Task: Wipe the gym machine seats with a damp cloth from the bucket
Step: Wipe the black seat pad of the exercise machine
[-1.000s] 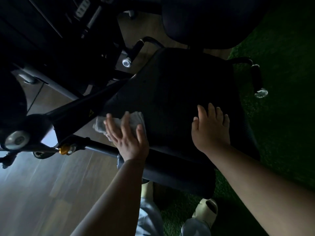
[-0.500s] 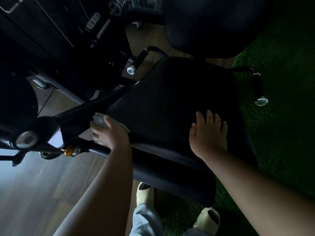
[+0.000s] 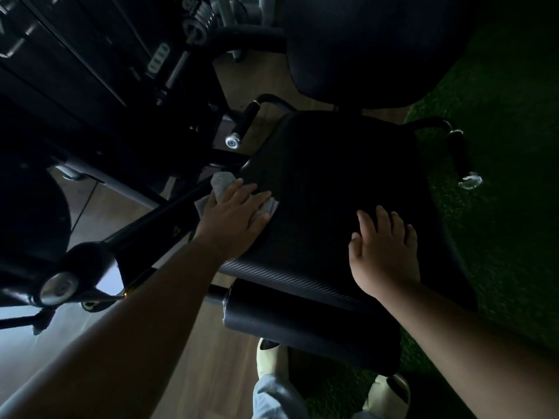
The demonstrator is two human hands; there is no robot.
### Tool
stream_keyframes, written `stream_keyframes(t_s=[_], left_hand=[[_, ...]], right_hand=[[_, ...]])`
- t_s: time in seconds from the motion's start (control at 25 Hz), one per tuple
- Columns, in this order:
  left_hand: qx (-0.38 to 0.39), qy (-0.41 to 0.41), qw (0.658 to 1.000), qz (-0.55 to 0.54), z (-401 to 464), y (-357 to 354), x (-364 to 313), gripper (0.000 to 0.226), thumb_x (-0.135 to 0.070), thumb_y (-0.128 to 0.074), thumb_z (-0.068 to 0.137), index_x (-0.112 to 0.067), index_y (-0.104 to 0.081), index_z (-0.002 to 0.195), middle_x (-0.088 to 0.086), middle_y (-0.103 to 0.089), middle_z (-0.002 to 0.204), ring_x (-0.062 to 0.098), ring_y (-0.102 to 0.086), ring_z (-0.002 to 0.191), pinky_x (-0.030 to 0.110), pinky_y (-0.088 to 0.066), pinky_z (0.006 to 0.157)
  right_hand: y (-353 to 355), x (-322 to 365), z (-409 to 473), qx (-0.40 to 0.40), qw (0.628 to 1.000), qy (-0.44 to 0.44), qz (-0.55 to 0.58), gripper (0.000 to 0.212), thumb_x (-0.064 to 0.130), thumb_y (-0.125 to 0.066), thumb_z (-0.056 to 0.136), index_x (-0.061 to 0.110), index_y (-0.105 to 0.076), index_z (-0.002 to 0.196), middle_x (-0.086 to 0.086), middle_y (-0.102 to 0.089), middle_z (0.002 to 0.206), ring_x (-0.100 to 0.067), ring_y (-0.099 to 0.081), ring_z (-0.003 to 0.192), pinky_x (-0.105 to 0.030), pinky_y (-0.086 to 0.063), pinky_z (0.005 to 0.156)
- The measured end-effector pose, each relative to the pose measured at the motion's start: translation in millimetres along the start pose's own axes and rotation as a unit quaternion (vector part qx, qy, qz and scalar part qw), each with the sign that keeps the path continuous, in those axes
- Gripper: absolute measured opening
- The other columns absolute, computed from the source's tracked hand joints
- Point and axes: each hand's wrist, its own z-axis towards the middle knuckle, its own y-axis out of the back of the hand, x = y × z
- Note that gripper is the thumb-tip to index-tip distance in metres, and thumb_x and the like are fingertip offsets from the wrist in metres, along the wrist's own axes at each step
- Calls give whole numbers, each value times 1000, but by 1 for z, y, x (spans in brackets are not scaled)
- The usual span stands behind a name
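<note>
left hand (image 3: pixel 233 216): flat, fingers a little apart, pressing grey cloth (image 3: pixel 222 181) on seat's left edge | right hand (image 3: pixel 382 249): palm down on black seat (image 3: pixel 332 164), fingers loosely spread, holding nothing | cloth bunches out past fingertips

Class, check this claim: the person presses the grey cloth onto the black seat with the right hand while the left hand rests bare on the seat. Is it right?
Not quite. The head view shows the left hand pressing the cloth onto the seat; the right hand rests bare.
</note>
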Motion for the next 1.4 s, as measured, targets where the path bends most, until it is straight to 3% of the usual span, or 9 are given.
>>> stream_keyframes(t_s=[0.2,0.36,0.48,0.64,0.8,0.96,1.08,1.28,1.4], left_hand=[[-37,144,986,-77,-38,-14,9,94,-87,-29,81,-37,-1,156,7,22,163,31,14,150,54,-8,113],[-35,145,989,-25,-44,-14,8,93,-82,-26,83,-32,0,157,21,-1,163,33,1,151,53,-9,120],[-11,60,997,-38,-8,1,-1,81,-75,-35,81,-29,-23,147,20,-14,160,36,-12,148,55,-27,113],[41,-48,998,-28,17,6,-18,78,-77,-38,80,-33,-28,143,12,-15,160,32,-20,146,51,-37,106],[19,-7,1000,-18,-18,13,-4,82,-78,-42,79,-32,-27,145,12,-21,159,34,-34,140,54,-41,105],[13,65,998,-24,-23,11,-11,87,-75,-39,81,-26,-20,151,16,-14,161,34,-18,147,53,-25,115],[30,123,991,-36,24,9,-38,81,-68,-41,89,-25,-16,152,21,-7,161,36,-9,148,51,-15,119],[56,-50,997,-8,9,-12,-97,80,-74,-23,91,-26,-12,154,23,-4,162,35,-4,151,52,-13,120],[65,-66,996,-10,1,0,-54,82,-78,-18,90,-31,-7,156,16,-4,165,30,-7,152,50,-17,120]], right_hand=[[4,1,-1,8,1000,-14,7,57,43,-25,99,26,-24,153,-9,-21,162,-32,-14,148,-53,-13,119],[7,4,-2,11,999,-27,15,56,43,-27,99,28,-25,153,-7,-19,163,-30,-13,149,-50,-12,120],[6,3,-1,13,999,-31,29,55,44,-27,99,30,-25,152,-5,-18,163,-28,-12,149,-50,-11,120],[4,2,1,12,998,-31,51,55,45,-29,98,30,-27,151,-5,-20,162,-28,-13,148,-49,-10,120],[9,-2,6,45,998,-14,29,61,51,-19,94,30,-20,152,-7,-19,162,-30,-15,147,-50,-13,118],[21,-18,16,39,998,41,-9,75,65,-14,85,28,-27,149,-6,-30,154,-29,-27,137,-47,-21,113],[19,-23,19,16,999,39,17,78,67,-24,85,22,-34,147,-8,-33,151,-29,-28,137,-48,-22,117],[19,-26,19,15,996,15,89,70,57,-30,88,17,-38,145,-6,-33,153,-28,-27,141,-44,-22,118],[21,-26,17,20,994,22,107,64,51,-38,93,16,-37,146,-7,-31,155,-27,-23,143,-43,-19,120]])
